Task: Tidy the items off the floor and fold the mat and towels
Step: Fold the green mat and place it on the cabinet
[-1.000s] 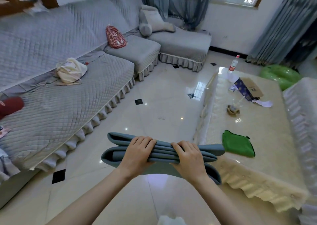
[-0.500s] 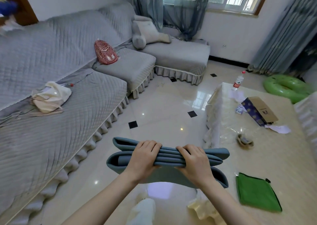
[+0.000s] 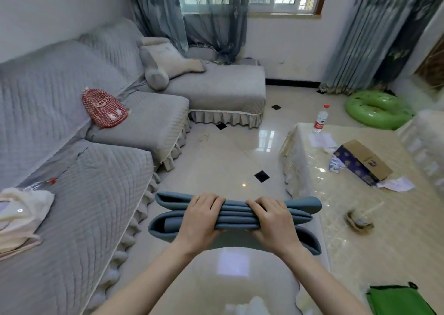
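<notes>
gripping the folded mat (image 3: 236, 215) side by side, left hand (image 3: 200, 218) and right hand (image 3: 272, 221) curl fingers over its top, above the floor (image 3: 228, 161).

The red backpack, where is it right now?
In the head view the red backpack is at the left, leaning on the backrest of the grey sofa, beyond and left of the folded blue mat.

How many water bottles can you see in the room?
2. One bottle stands upright at the far corner of the table. Another bottle lies on the sofa beside the cream cloth. More could be hidden.
</notes>
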